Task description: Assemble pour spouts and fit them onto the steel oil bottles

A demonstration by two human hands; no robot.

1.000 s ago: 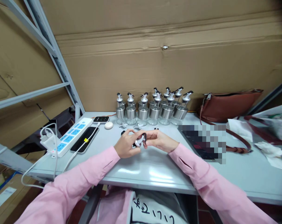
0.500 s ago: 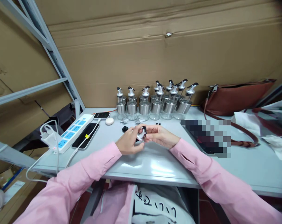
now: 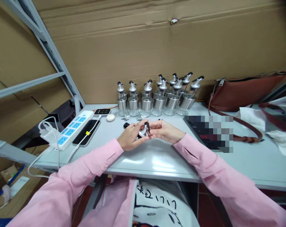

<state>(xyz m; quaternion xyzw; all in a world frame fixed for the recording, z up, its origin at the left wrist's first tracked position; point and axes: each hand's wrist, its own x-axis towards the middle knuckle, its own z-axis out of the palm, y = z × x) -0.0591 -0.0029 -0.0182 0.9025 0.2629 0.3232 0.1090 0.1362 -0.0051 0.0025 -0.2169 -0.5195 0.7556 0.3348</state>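
Between my two hands, above the middle of the table, is a silver pour spout [image 3: 142, 133] with a black flip lid [image 3: 147, 126]. My left hand [image 3: 131, 136] is closed around the spout's round base from the left. With its fingertips my right hand [image 3: 162, 130] pinches the black lid from the right. Just behind my left hand lies a small black part [image 3: 126, 125]. Clear plastic pieces [image 3: 125, 117] lie a bit farther back. Several glass and steel oil bottles [image 3: 146, 103] stand behind them, topped with similar spouts.
On the left are a white power strip [image 3: 74, 130], a phone [image 3: 87, 133] with a cable, a small display device [image 3: 102, 112] and a round white case [image 3: 110, 118]. A dark tablet [image 3: 202, 132], partly pixelated, and a brown bag [image 3: 247, 94] lie right. Cardboard [image 3: 143, 47] walls the back.
The view has tilted down slightly. The spout has turned in my left hand, so its silver neck and black lid now stand more upright and show more clearly.
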